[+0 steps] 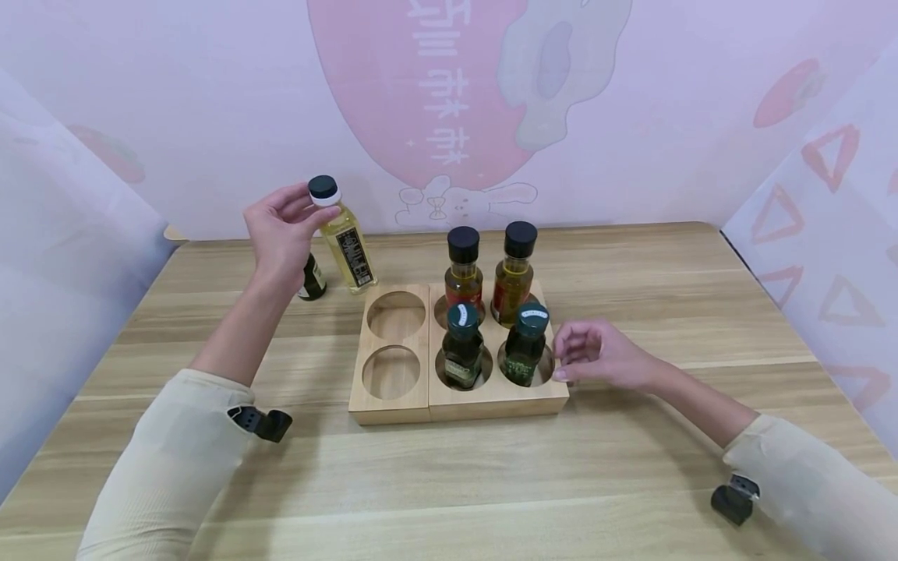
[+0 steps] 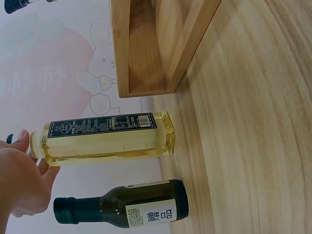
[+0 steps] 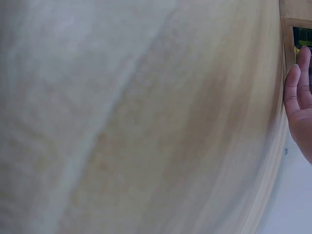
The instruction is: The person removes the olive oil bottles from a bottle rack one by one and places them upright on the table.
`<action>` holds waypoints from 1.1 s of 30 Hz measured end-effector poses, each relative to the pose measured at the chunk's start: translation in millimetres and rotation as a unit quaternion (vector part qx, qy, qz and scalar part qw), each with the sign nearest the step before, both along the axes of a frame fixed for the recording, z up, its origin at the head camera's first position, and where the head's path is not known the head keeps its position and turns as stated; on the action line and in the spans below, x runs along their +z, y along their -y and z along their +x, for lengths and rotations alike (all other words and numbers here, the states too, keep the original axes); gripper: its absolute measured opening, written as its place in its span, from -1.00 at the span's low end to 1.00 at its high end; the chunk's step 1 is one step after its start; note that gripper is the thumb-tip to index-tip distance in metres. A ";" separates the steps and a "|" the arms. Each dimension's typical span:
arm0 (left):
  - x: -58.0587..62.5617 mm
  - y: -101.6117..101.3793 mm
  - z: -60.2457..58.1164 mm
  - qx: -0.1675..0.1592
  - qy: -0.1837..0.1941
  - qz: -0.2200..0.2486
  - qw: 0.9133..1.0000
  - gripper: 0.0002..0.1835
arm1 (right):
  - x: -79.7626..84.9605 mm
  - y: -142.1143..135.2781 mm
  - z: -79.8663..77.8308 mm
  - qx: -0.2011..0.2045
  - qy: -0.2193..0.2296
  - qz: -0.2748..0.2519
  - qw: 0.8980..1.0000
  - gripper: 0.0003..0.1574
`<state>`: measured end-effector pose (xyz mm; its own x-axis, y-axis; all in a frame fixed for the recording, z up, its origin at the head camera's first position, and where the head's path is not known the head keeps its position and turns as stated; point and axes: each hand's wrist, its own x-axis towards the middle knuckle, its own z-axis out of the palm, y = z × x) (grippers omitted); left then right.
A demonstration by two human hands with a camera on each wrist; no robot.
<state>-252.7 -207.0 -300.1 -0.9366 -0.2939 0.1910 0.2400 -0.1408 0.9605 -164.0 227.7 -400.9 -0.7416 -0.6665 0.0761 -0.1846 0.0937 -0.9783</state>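
With its fingers and thumb at the neck, my left hand (image 1: 284, 234) grips a clear bottle of yellow oil (image 1: 353, 253) with a dark cap and black label. The bottle leans slightly, its base close beside the left end of a wooden rack (image 1: 393, 407). My right hand (image 1: 606, 354) rests with bent fingers and thumb at the rack's right side, beside a dark green bottle (image 1: 526, 347). In the right wrist view, the fingers (image 3: 292, 85) lie along the rack's edge. Two round holes at the rack's left end show bare wood.
Another dark green bottle (image 1: 463, 351) stands in the rack's front row. Behind are two black-capped bottles of amber liquid, one (image 1: 464, 269) left and one (image 1: 515, 273) right. Beyond my left hand, a green bottle with a pale label (image 2: 146, 204) stands on the wooden table (image 1: 449, 499).
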 end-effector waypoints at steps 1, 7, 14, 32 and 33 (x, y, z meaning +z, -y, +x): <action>0.1 -0.2 -0.5 0.000 0.003 -0.004 1.000 -0.63 | 0.1 -0.1 0.1 0.000 0.001 0.000 1.000 -0.74; 0.7 -0.6 -4.3 -0.003 0.016 -0.020 1.000 -0.58 | 0.0 -0.1 0.5 0.000 0.002 -0.001 1.000 -0.74; 1.1 -1.6 -8.7 -0.001 0.019 -0.017 1.000 -0.57 | 1.1 -0.6 0.3 0.003 0.000 -0.007 1.000 -0.75; 4.8 7.5 -2.8 -0.010 0.041 -0.075 0.996 -0.47 | -0.7 0.8 -2.3 0.004 0.003 -0.006 1.000 -0.74; 5.2 8.4 -1.4 -0.011 0.037 -0.073 0.997 -0.46 | -0.7 0.8 -2.5 0.005 0.003 -0.007 1.000 -0.74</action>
<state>-254.0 -215.4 -294.9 -0.9555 -0.2479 0.1600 0.1656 -0.0018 0.9862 -166.5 226.9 -401.6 -0.7355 -0.6726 0.0819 -0.1801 0.0775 -0.9806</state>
